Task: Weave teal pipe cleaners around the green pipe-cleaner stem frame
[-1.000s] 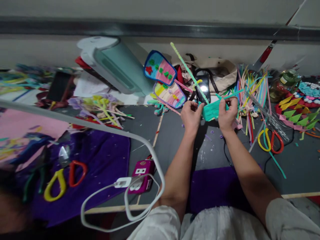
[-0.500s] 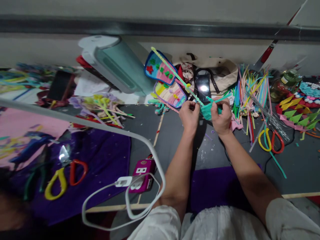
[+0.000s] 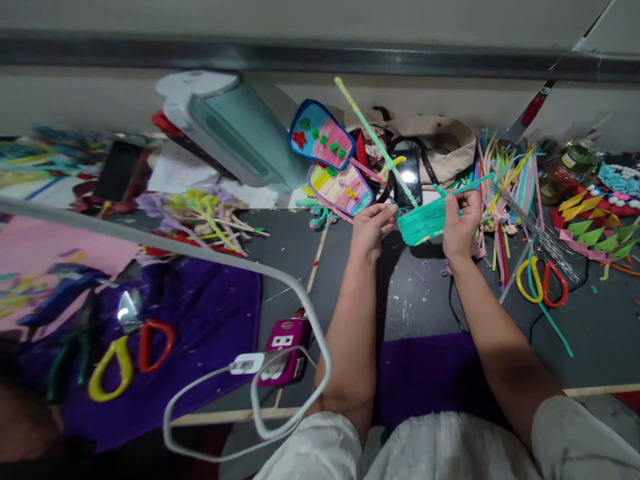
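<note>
Between my hands hangs a flat teal piece of fuzzy pipe cleaners (image 3: 420, 225), packed side by side. My right hand (image 3: 463, 223) is closed on its right end, where loose teal strands stick out past the fingers. At its left edge my left hand (image 3: 373, 230) is closed in a pinch; whether it grips the piece or a thin strand is hidden. A long pale green pipe cleaner (image 3: 375, 140) rises from the top left of the teal piece and slants up to the left. Behind lie two finished-looking patterned pieces, one blue-edged (image 3: 323, 137), one purple-edged (image 3: 343, 188).
Bundled pipe cleaners (image 3: 505, 193) and scissors (image 3: 543, 283) lie at right. A white cable (image 3: 240, 263) arches over the left side to a magenta socket block (image 3: 285, 347). Other scissors (image 3: 120, 353) and pliers (image 3: 75, 347) rest on purple cloth (image 3: 210, 313). Another person's blurred hand is lower left.
The teal piece has turned to show more of its flat face. My right hand has shifted right, my left slightly left and down. The pale green pipe cleaner now stands steeper.
</note>
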{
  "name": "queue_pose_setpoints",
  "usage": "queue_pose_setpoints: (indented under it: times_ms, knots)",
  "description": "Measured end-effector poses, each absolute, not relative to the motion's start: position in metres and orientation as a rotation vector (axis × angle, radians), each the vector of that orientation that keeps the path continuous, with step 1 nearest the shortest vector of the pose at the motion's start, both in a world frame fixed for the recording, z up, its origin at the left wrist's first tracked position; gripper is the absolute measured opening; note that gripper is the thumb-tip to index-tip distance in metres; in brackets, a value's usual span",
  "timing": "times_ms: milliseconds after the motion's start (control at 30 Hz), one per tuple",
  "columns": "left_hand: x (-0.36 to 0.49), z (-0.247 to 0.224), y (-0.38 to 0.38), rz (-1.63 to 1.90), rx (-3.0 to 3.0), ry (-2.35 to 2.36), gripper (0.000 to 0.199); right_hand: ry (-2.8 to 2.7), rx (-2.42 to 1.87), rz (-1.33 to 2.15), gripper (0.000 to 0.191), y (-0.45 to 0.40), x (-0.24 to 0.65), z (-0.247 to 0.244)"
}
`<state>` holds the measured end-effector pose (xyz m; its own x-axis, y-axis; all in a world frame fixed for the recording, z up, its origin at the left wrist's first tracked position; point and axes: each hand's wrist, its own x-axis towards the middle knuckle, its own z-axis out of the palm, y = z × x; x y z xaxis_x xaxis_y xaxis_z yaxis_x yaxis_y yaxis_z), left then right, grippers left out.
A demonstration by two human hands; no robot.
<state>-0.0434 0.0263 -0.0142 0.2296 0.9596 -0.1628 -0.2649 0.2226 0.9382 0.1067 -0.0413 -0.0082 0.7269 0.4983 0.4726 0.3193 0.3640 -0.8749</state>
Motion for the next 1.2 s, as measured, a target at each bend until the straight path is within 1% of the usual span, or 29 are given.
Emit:
queue_pose_setpoints:
  times_ms: [133,367,567,700,833,900,933,1067,1100,1200]
  knots:
    - [-0.05,-0.013,0.028,0.95,0.841,0.819,0.035,-0.7,-1.201,0.24,0.026,-0.032,0.117,-0.016]
    - [-0.05,-0.007,0.025,0.855,0.829,0.687,0.03,-0.606,-1.103,0.368,0.027,-0.029,0.119,-0.016]
    - [-0.045,-0.012,0.025,0.849,0.802,0.708,0.032,-0.575,-1.123,0.439,0.031,-0.025,0.122,-0.025]
    - [-0.038,-0.017,0.025,1.014,0.84,0.863,0.04,-0.523,-1.12,0.438,0.032,-0.024,0.125,-0.03]
    - [-0.035,-0.017,0.026,1.464,0.994,0.982,0.046,-0.474,-1.101,0.417,0.03,-0.025,0.123,-0.031]
    - [-0.035,-0.017,0.027,1.552,1.017,1.008,0.047,-0.45,-1.081,0.432,0.029,-0.025,0.122,-0.032]
    - [-0.035,-0.017,0.027,1.491,0.996,1.009,0.047,-0.439,-1.069,0.452,0.03,-0.025,0.121,-0.033]
    - [-0.03,-0.022,0.025,0.949,0.788,0.87,0.047,-0.397,-1.045,0.547,0.031,-0.022,0.118,-0.036]
    - [-0.028,-0.024,0.025,0.911,0.76,0.827,0.047,-0.397,-1.047,0.566,0.031,-0.022,0.118,-0.035]
    - [-0.023,-0.026,0.024,0.994,0.729,0.775,0.048,-0.475,-1.04,0.618,0.028,-0.024,0.121,-0.03]
